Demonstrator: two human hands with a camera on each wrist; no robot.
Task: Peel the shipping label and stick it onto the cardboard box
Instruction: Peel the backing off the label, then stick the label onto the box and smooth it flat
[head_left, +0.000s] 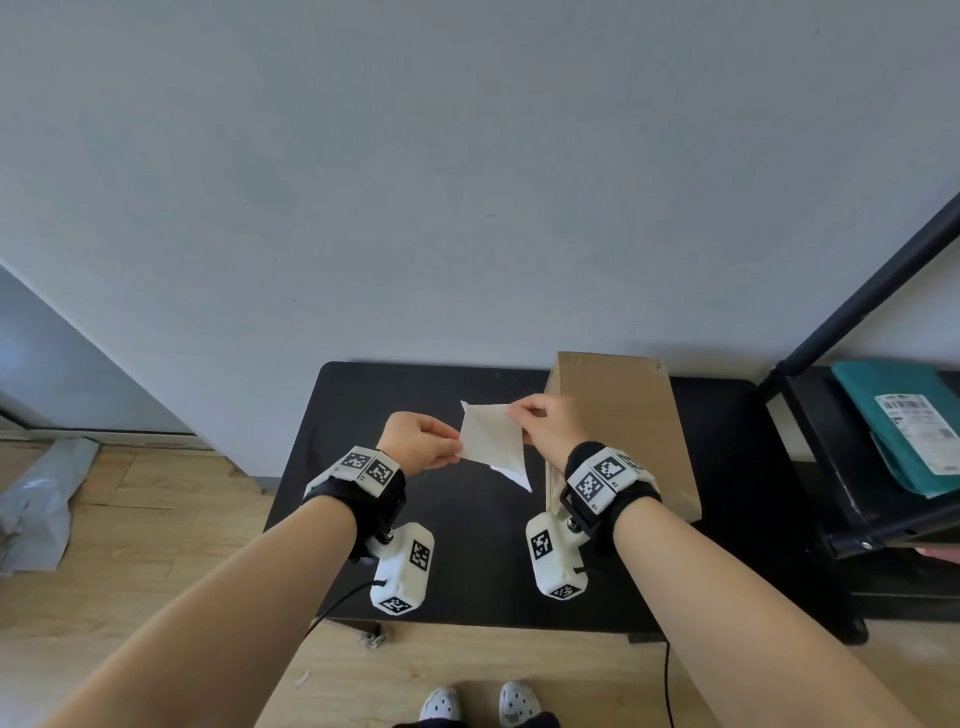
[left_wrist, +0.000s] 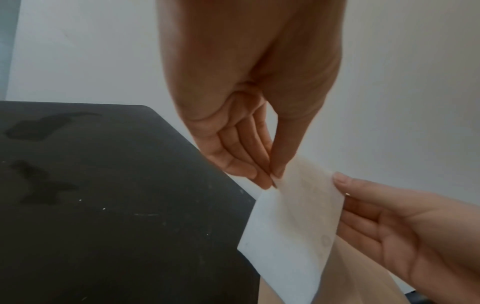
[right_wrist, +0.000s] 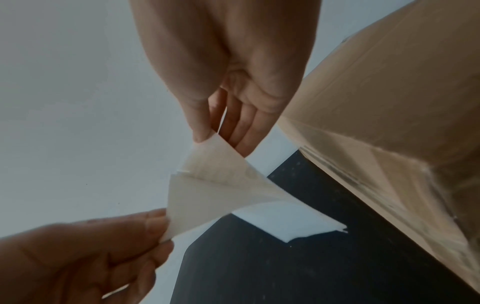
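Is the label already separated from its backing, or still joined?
Partly peeled: right hand lifts one layer of the shipping label, still joined lower down.

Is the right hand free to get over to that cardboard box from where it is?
Probably yes. The right hand already hovers beside the cardboard box, with nothing between them. But it pinches the shipping label, which the left hand also holds.

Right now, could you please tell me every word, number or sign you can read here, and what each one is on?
No text reads clearly in any view.
Shipping label held in both hands: faint print shows through, illegible.
White label on the teal parcel: barcode and print lines, too small to read.
Wrist camera mounts: black-and-white square markers and tiny characters, unreadable.
Cardboard box: no print visible.
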